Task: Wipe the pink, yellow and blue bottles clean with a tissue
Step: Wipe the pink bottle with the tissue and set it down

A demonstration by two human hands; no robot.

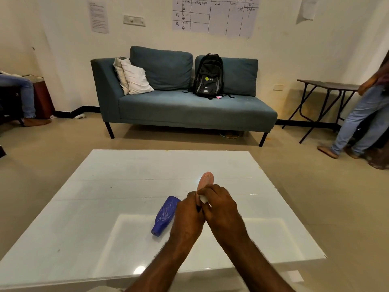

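Above the white glossy table (88, 207) I hold the pink bottle (206, 180), its base pointing away from me. My left hand (187, 216) is wrapped around its lower part. My right hand (221, 209) presses a small white tissue (203, 199) against the bottle's side. The blue bottle (165, 216) lies on its side on the table just left of my left hand, covered in white scribbles, neck toward me. No yellow bottle is in view.
A teal sofa (189, 110) with a black backpack (208, 75) and white pillows stands beyond the table. A folding side table (328, 85) and a standing person (362, 119) are at the right. A seated person's leg (25, 89) shows at the far left.
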